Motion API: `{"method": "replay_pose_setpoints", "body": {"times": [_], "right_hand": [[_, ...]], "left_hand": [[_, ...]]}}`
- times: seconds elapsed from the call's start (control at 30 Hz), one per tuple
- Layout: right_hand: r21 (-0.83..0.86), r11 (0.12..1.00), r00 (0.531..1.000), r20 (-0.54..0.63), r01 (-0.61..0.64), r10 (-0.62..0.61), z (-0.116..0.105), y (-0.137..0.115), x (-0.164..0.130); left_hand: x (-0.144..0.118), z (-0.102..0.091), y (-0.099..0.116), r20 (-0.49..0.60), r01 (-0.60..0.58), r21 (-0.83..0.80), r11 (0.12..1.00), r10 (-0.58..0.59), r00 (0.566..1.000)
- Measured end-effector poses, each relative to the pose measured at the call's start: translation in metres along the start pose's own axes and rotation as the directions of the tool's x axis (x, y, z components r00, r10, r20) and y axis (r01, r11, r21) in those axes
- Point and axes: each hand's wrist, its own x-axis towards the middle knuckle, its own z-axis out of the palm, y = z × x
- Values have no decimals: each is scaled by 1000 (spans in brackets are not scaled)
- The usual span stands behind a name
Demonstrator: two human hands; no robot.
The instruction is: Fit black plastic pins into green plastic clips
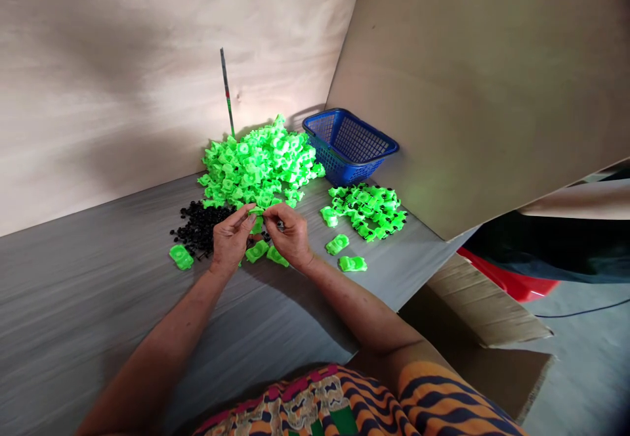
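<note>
Fingers of my left hand [230, 239] are closed around a small bright green plastic toy car body [256, 211], held just above the table. My right hand [291, 236] pinches at that piece's right edge; whatever is between its fingertips is too small to make out. Beside and behind my left hand lies a heap of small black wheel-like parts [197, 226]. Under and between my hands are a few loose green car bodies [256, 251]. Another green car body [181, 257] rests left of my left hand.
A large pile of green car bodies [256, 163] stands at the back, with a thin dark rod [226, 88] upright behind it. A blue basket [352, 167] sits by the right partition [443, 94]. Before it lie green cars with black wheels [369, 209]. A cardboard box [487, 318] is below right.
</note>
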Motion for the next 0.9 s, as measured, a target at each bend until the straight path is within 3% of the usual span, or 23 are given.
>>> {"method": "replay_pose_setpoints", "body": {"times": [0.37,0.63,0.8,0.9], "right_hand": [[19,1000,1000,0,14,-14,3,3,-1],[117,991,998,-34,57,-53,5,4,0],[143,989,999,-27,32,-28,6,8,2],[103,993,998,54,-50,45,-6,15,12]], "left_hand": [[0,0,5,-4,27,-24,999,-28,1000],[-2,2,4,-35,78,-141,987,-83,996],[-2,6,4,-24,109,-186,976,-116,993],[3,7,8,-7,137,-228,964,-142,990]]}}
